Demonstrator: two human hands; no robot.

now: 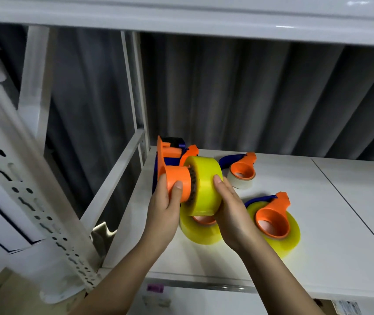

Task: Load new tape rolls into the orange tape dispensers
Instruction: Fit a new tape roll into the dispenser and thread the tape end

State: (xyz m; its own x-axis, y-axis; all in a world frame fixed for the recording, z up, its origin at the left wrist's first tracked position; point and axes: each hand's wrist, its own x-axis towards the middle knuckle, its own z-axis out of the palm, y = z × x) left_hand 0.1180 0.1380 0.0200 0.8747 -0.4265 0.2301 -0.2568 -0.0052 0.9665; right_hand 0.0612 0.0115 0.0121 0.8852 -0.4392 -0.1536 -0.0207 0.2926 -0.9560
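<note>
Apparently four dispensers (177, 169), four rolls; left hand (165, 208) grips dispenser hub, right hand (231, 212) grips yellow roll (206, 185).

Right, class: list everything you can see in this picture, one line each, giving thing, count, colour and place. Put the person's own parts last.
held dispenser: one, orange and blue, lifted over the shelf's left end
held tape roll: one, yellow, partly on the held dispenser's hub
loaded dispensers: three, orange, on rolls lying on the shelf
shelf: one, white, metal rack
curtain: one, grey, behind the shelf
left hand: fingers round the dispenser's hub
right hand: fingers round the yellow roll
</note>
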